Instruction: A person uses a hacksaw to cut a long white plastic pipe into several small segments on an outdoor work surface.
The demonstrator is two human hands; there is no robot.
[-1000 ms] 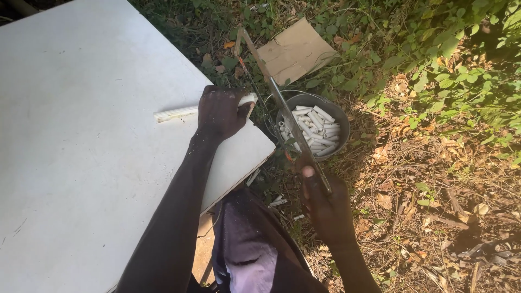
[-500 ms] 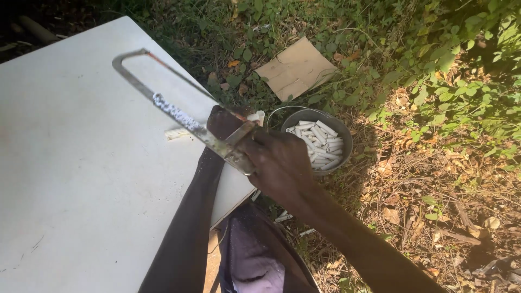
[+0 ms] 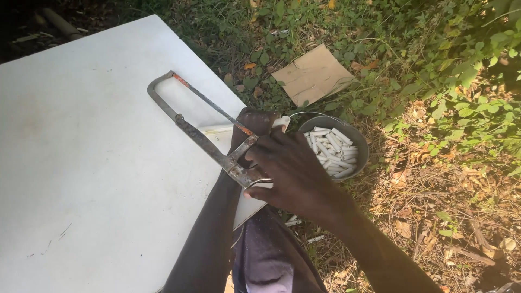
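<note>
My right hand [image 3: 293, 171] grips the handle of a rusty metal hacksaw [image 3: 190, 119], whose frame and blade reach up and left over the white table [image 3: 81, 163]. My left hand [image 3: 251, 126] presses a thin white pipe [image 3: 217, 129] flat on the table near its right edge. The pipe's end [image 3: 282, 122] sticks out past the edge. The saw blade crosses just above my left hand and the pipe. On the ground beside the table stands a dark round bowl [image 3: 358, 144] filled with several short white pipe pieces [image 3: 331, 149].
A piece of brown cardboard [image 3: 312, 75] lies on the grass beyond the bowl. Green plants [image 3: 461, 65] and dry leaves [image 3: 450, 201] cover the ground to the right. My purple-clothed lap [image 3: 271, 260] is below the table edge.
My right hand brought the hacksaw up from beside the bowl and over the table; the blade now lies across the pipe. My left hand stays on the pipe.
</note>
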